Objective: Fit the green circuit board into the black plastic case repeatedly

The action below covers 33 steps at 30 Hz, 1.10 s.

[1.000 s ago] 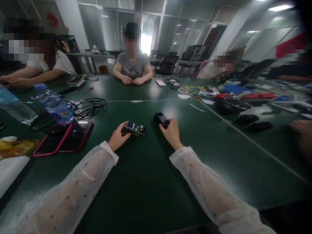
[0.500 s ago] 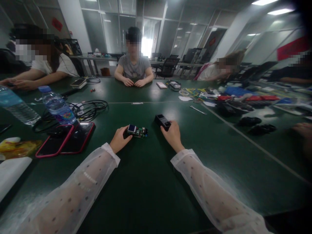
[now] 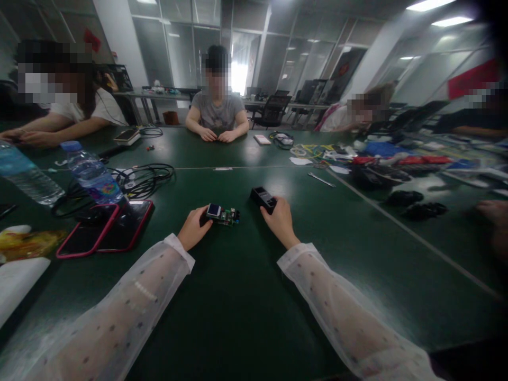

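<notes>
My left hand (image 3: 194, 228) is closed on the left end of a small circuit board (image 3: 227, 216), which carries a little dark screen with a pale edge. Green board and small parts stick out to the right of my fingers. To the right, my right hand (image 3: 281, 221) grips the near end of a black plastic case (image 3: 262, 198) with cut-outs in its top face. The case lies slanted on or just over the green table (image 3: 238, 296); I cannot tell which. Board and case are apart, with a short gap between them.
Two red-rimmed phones (image 3: 125, 227), a water bottle (image 3: 92, 172) and coiled black cables (image 3: 148, 174) lie on the left. A wrench (image 3: 321, 180) is at the right, before a pile of tools and wires (image 3: 389, 153). A person (image 3: 217, 108) sits opposite; others sit at both sides.
The whole view has shifted very slightly. Both hands keep their hold on the circuit board and the black case, with no clear movement between them.
</notes>
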### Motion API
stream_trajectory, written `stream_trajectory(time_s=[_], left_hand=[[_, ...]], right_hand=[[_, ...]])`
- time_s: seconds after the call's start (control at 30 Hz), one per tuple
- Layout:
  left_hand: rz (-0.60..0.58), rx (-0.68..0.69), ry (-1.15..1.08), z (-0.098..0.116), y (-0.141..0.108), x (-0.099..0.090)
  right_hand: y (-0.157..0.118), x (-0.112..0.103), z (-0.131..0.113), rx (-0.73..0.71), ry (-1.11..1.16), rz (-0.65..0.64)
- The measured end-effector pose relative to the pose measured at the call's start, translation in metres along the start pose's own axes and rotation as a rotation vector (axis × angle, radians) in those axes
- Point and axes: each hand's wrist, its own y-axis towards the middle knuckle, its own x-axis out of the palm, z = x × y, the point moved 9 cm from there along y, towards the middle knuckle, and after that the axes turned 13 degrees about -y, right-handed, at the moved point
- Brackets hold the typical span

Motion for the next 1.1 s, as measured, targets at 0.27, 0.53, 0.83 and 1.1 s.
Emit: stream_trajectory(time_s=[0.27, 0.53, 0.83, 1.1], left_hand=[[-0.009, -0.008, 0.018, -0.001, 0.000, 0.001], [-0.006, 0.025, 0.046, 0.001, -0.001, 0.001], [-0.009, 0.086, 0.054, 0.005, 0.003, 0.001], [0.024, 0.003, -0.049, -0.006, -0.002, 0.004]], right_hand=[[0.002, -0.003, -0.005, -0.034, 0.110, 0.009], [-0.016, -0.035, -0.075, -0.193, 0.436, 0.018], [-0.035, -0.019, -0.119, -0.400, 0.551, -0.213], [-0.040, 0.006, -0.120, -0.445, 0.538, -0.362]])
